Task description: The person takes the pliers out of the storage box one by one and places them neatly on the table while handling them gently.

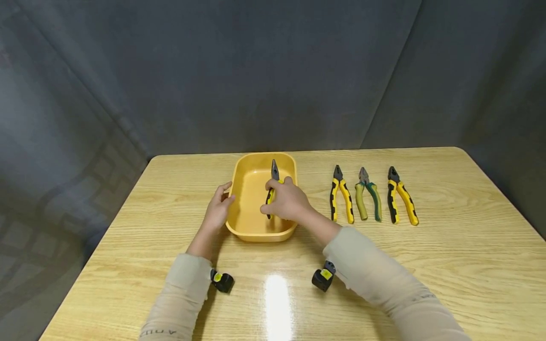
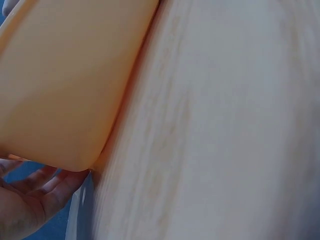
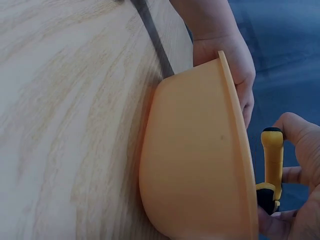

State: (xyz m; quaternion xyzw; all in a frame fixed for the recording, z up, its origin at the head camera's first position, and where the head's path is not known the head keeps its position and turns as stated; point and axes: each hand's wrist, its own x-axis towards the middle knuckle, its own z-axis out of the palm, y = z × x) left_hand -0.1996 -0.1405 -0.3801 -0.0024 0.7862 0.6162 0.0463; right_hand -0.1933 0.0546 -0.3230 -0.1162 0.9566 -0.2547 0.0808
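Note:
An orange-yellow plastic basin stands on the table. At its left side my left hand holds the rim, thumb at the edge and fingers along the outer wall; the left wrist view shows those fingers against the basin. Over the basin, my right hand grips long-nose pliers with black and yellow handles, their dark nose pointing away from me. In the right wrist view the pliers' yellow handle shows above the basin's rim; part of the handles is hidden by the hand.
Right of the basin, three more pliers lie in a row: yellow-black pliers, green-handled pliers and another yellow-black pair. The wooden table ends at a dark curtain behind.

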